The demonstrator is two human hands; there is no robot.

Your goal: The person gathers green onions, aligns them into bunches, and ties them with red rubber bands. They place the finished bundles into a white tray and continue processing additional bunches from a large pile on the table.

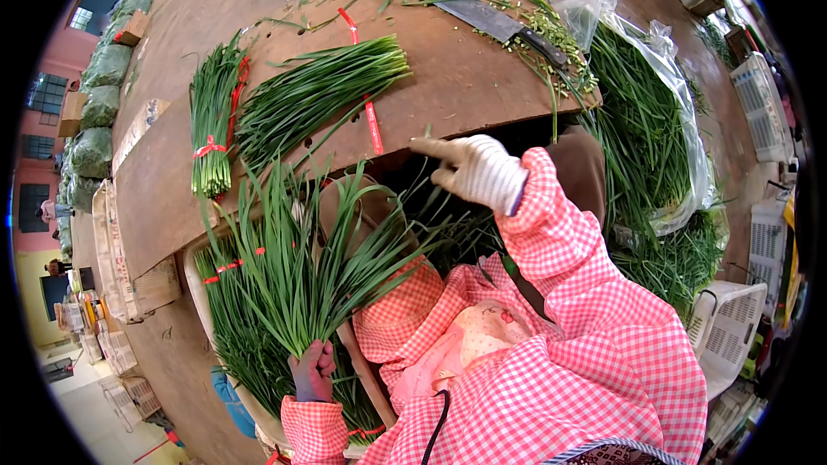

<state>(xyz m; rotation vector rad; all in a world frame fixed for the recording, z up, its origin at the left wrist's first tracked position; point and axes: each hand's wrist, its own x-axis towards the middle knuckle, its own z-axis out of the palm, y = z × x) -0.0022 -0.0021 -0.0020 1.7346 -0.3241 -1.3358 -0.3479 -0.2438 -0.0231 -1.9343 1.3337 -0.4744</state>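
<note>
My left hand (pixel 314 372) is wrapped round the stem end of the chives (pixel 301 288), which fan over a crate (pixel 191 271) off the tabletop's near edge. I'd expect them light, floppy at the tips and easily bruised; the firmer stems suit gripping. My right hand (pixel 478 168), fingers apart, looks empty by that edge. The brown tabletop (pixel 482 95) carries two bunches (pixel 323 95) and, toward its right edge, a knife (pixel 491 21). Bags (pixel 99 108) line the far-left wall.

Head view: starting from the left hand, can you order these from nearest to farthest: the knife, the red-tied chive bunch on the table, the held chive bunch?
From the left hand:
1. Held chive bunch: in its grasp.
2. Red-tied chive bunch: ahead, on the table's left side.
3. Knife: far ahead, to the right.
</note>
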